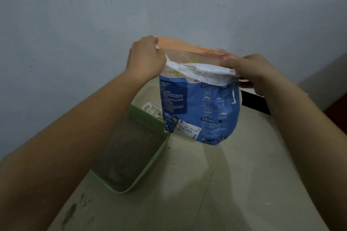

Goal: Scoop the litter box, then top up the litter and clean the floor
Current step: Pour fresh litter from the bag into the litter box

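A blue and white litter bag [201, 107] hangs in the air in front of me, its folded top edge held at both ends. My left hand [145, 58] grips the top left corner and my right hand [251, 70] grips the top right corner. Below and to the left sits the green litter box [150, 167], filled with grey-brown litter [129, 148]. A white slotted scoop [152, 108] rests at the box's far end, partly hidden behind the bag.
A pale blue wall rises behind the box. The light tiled floor [216, 184] carries scattered litter grains and dark smudges near the bottom left. A black object [255, 102] lies on the floor behind my right wrist.
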A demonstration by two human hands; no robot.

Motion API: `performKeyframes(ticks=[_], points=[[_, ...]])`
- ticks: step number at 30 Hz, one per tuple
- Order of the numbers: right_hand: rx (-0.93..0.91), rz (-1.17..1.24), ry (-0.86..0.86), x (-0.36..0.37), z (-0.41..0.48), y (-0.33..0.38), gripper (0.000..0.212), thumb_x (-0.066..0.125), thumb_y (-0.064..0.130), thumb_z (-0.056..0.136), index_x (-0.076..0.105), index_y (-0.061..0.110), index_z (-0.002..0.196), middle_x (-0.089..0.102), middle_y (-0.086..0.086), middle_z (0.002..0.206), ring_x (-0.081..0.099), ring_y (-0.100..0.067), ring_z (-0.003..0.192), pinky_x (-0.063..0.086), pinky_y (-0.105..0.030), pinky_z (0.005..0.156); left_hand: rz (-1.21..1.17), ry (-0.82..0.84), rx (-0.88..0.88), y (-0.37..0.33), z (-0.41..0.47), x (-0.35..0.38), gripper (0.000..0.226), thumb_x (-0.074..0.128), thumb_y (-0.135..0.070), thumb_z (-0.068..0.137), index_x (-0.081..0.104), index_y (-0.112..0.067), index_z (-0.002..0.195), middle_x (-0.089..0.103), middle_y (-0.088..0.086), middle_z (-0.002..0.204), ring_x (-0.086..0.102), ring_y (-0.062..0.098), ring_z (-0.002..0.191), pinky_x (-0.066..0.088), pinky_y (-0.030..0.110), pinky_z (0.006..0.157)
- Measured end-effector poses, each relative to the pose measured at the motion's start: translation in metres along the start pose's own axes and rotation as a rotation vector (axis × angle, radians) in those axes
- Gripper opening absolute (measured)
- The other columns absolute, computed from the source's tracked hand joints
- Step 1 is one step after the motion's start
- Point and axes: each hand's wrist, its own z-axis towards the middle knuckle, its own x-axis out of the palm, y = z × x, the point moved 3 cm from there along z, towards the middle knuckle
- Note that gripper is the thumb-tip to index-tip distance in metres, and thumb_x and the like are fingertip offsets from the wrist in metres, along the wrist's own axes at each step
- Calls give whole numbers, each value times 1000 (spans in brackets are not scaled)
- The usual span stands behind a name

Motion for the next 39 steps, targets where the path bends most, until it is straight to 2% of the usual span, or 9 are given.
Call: performKeyframes(ticks=[3,7,9,15,21,26,31,36,39], points=[[-42,0,-157,4,3,1,15,68,27,77,73,14,80,69,-7,84,62,-25,74,50,-35,66,-21,35,2,2,6,-4,44,41,-13,94,52,-10,137,56,9,136,51,25,125,38,30,102],[-147,-237,-298,11,-14,23,27,52,28,87,75,26,100,70,2,88,63,-23,84,51,-34,71,49,137,-34,8,14,-22,41,41,-14,96,49,-13,136,57,12,132,53,30,118,42,34,94],[-133,-345,-225,13,-20,51,28,51,22,88,76,22,100,65,1,83,59,-22,78,46,-30,68,76,182,-102,15,21,-45,37,41,-14,96,53,-11,131,58,13,128,54,31,115,43,34,91],[256,116,121,1,-42,155,18,55,5,85,61,11,68,45,-5,57,32,-14,41,23,-24,47,67,216,-276,2,41,-164,30,42,-12,94,61,-13,118,63,10,122,57,29,112,43,33,93],[-120,-578,127,-34,-93,311,32,49,21,97,68,-3,88,63,-15,81,57,-31,79,39,-30,67,31,175,-342,-51,56,-313,31,43,-7,94,60,-8,119,64,14,119,59,30,107,44,33,87],[164,-345,299,-70,-167,448,23,50,14,95,65,3,81,68,-18,83,69,-34,72,61,-44,68,-98,80,-515,-125,61,-486,34,43,3,89,66,-12,109,64,5,119,57,19,106,38,19,81],[240,-8,479,-81,-249,545,22,62,27,93,67,6,94,67,-14,93,61,-22,70,52,-27,54,-213,-89,-729,-153,23,-614,29,57,-16,80,71,-18,105,71,3,107,67,23,91,55,35,88],[148,107,798,-61,-311,570,32,73,23,86,67,-1,106,54,-7,75,46,-14,56,39,-24,44,-260,-399,-972,-154,-75,-676,16,78,-22,71,68,-25,82,71,1,83,69,20,69,60,42,70],[-226,-233,863,-51,-359,567,25,68,22,89,69,-2,91,63,-8,73,55,-19,60,43,-26,50,-85,-514,-1157,-172,-167,-700,35,75,-23,73,52,-22,99,65,1,74,68,21,59,56,37,57]])
